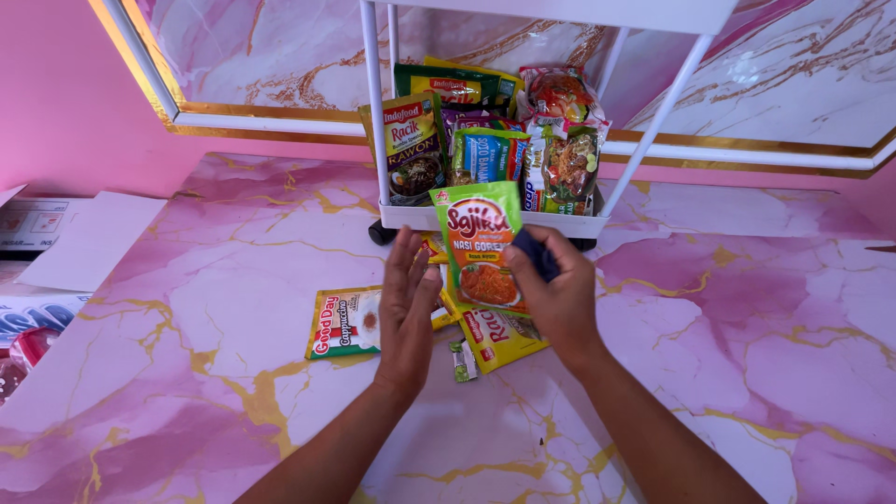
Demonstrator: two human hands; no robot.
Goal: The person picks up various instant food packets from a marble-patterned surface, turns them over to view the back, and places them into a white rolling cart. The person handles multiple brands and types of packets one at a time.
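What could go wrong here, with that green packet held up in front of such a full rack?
The right hand holds the green packet by one edge only, while the left hand is open beside it, so it might slip onto the packets on the floor. The rack's bottom tray is already crammed with upright packets; pushing another in could tip some out.

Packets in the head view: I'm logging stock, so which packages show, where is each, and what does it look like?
Green and red sachet: flat, held upright by the right hand, left hand open beside it.
Yellow sachet: flat on the marble floor, left of the hands.
Yellow and red sachet: on the floor beneath the hands.
Assorted packets: standing in the white cart tray.
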